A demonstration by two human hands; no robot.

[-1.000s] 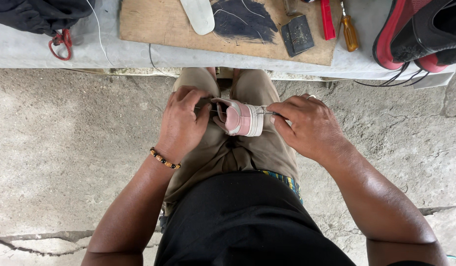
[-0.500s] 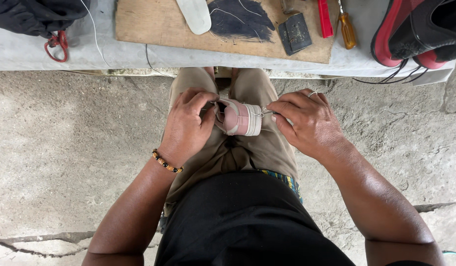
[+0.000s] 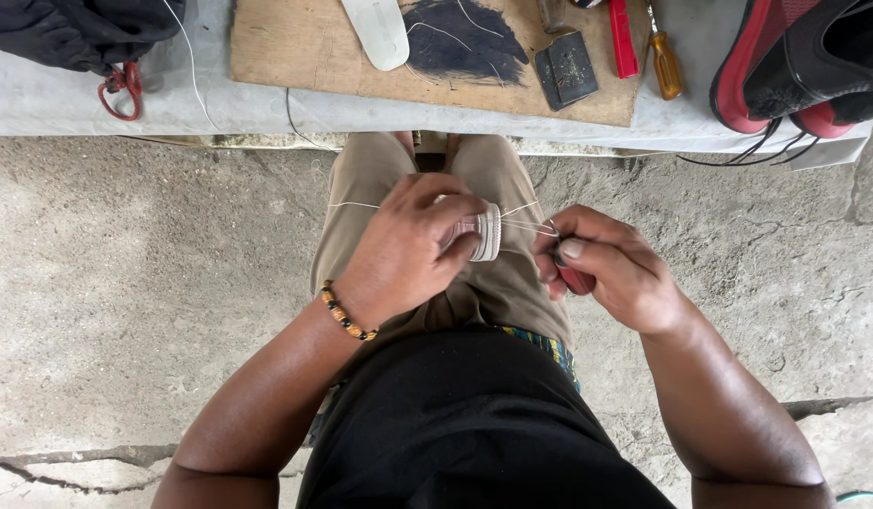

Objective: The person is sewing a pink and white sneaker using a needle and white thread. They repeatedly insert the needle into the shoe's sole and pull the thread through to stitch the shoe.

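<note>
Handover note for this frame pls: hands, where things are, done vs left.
Left hand: wrapped around a small shoe held over the lap, sole edge facing right.
Right hand: closed on a red-handled tool, with pale thread running taut from the shoe to its fingers.
On the bench: wooden board with a white insole, a dark patch of material and a dark block; a yellow-handled screwdriver; a red and black shoe; red scissors.
Done: thread is through the shoe's edge.
Left: how much stitching remains cannot be told; the hand hides most of the shoe.
</note>
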